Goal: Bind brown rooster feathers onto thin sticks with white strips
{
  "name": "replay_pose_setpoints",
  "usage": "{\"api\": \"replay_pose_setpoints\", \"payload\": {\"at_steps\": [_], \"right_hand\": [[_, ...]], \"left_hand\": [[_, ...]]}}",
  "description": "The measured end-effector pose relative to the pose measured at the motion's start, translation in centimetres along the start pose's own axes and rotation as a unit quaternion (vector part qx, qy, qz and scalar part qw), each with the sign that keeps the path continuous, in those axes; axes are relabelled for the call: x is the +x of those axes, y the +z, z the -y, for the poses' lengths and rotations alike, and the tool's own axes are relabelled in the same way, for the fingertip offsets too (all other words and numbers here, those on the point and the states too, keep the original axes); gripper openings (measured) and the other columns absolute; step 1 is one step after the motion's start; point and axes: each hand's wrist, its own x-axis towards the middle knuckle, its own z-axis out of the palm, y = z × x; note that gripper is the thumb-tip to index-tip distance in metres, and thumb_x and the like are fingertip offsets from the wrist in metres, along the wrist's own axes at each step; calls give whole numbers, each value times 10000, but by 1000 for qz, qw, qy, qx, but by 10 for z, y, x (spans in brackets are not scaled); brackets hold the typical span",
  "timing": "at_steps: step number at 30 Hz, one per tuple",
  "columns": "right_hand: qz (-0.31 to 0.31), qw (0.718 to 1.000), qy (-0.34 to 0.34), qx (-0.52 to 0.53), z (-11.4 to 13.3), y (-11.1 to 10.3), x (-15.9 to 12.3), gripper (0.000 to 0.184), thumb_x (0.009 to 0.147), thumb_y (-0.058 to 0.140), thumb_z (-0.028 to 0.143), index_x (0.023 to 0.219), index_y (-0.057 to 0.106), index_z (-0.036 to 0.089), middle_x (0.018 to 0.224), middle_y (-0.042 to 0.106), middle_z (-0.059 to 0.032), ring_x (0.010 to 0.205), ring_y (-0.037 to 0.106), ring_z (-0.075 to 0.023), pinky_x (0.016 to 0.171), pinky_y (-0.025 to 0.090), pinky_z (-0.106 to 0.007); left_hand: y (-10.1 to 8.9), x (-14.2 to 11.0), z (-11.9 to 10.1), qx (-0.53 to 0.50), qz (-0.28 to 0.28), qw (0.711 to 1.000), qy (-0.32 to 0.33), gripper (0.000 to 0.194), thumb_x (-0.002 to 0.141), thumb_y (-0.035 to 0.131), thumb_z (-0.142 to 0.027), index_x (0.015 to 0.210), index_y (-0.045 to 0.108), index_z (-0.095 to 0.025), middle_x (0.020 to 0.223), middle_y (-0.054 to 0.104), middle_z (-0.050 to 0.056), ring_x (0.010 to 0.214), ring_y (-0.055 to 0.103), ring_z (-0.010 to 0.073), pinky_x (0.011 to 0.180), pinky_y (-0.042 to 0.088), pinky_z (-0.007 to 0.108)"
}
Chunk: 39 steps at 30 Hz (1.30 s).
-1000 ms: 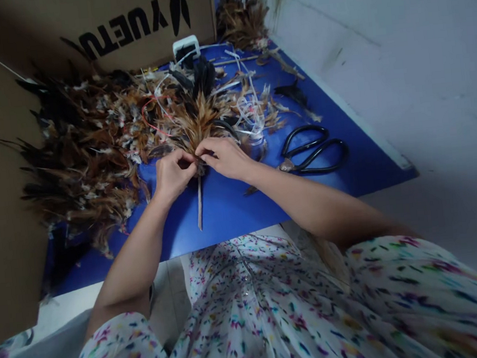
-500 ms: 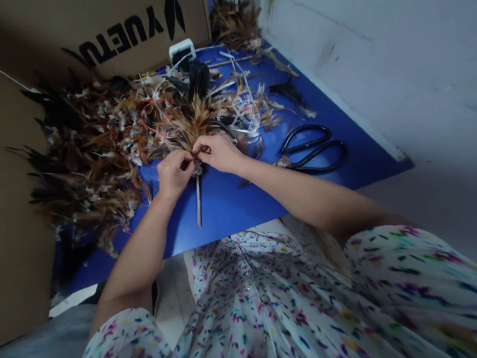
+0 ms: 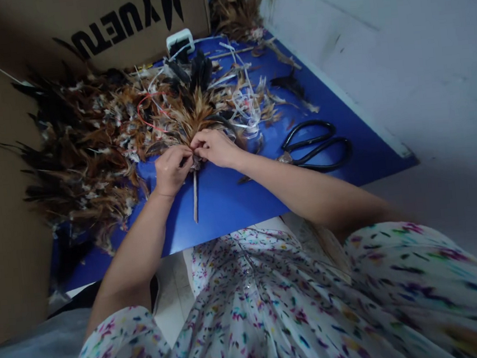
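A bunch of golden-brown feathers (image 3: 195,113) fans out on the blue table, with a thin stick (image 3: 195,199) coming out of its near end toward me. My left hand (image 3: 172,167) pinches at the base of the bunch, where feathers and stick meet. From the other side, my right hand (image 3: 214,147) pinches at the same spot, its fingertips almost touching those of the left. Anything small between the fingertips is hidden. Dark feathers (image 3: 196,70) lie just beyond the bunch.
A large heap of loose feathers (image 3: 86,137) covers the table's left side. Black-handled scissors (image 3: 319,144) lie to the right. White plastic strips (image 3: 246,108) and a red cord (image 3: 141,112) lie near the middle. A cardboard box (image 3: 39,35) stands behind, a wall (image 3: 400,62) at right.
Both hands stay pinched at the base of the feather bunch, with small finger shifts. The stick's near end has swung slightly left. The whole view has tilted a little.
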Motion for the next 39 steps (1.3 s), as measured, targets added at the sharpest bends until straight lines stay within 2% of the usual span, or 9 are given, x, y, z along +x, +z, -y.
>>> {"api": "replay_pose_setpoints", "payload": {"at_steps": [5,11,17,22,28,39], "right_hand": [[11,1000,2,24,1,1,0,157,787,543,34,859,642,132,732,573,11,705,551,-122,748,413,-283],[10,1000,5,3,1,1,2,173,804,552,45,884,679,133,800,554,3,711,557,-113,778,430,-282],[24,999,20,12,1,1,1,163,832,554,42,900,678,122,868,543,-1,611,538,-69,726,451,-260],[15,1000,0,-12,2,-1,-1,156,848,551,53,893,670,145,889,565,-14,718,562,-96,747,446,-251],[17,998,-1,-60,11,-5,-5,137,858,551,56,889,659,135,893,568,-27,769,549,-115,778,431,-256],[4,998,17,-67,10,-5,-7,125,825,552,73,843,646,153,861,605,-30,771,570,-125,759,440,-258]], "left_hand": [[0,2,1,-13,-4,1000,-24,129,837,624,-249,714,617,-210,843,726,55,852,684,165,828,535,323],[1,3,2,2,-7,1000,-9,125,842,622,-243,721,619,-211,866,711,62,866,664,178,834,529,343],[-1,3,1,-11,-19,1000,-9,147,862,616,-267,731,637,-205,890,702,66,889,652,172,779,534,314],[-2,1,1,-32,-14,998,-43,121,856,639,-271,759,651,-202,890,704,63,888,652,173,785,536,307],[-2,1,0,-47,-34,998,4,94,860,645,-220,776,669,-186,864,723,52,855,671,160,794,528,292],[-5,1,-5,-71,-13,995,-69,57,819,673,-205,772,690,-176,805,737,28,758,663,140,742,509,270]]}}
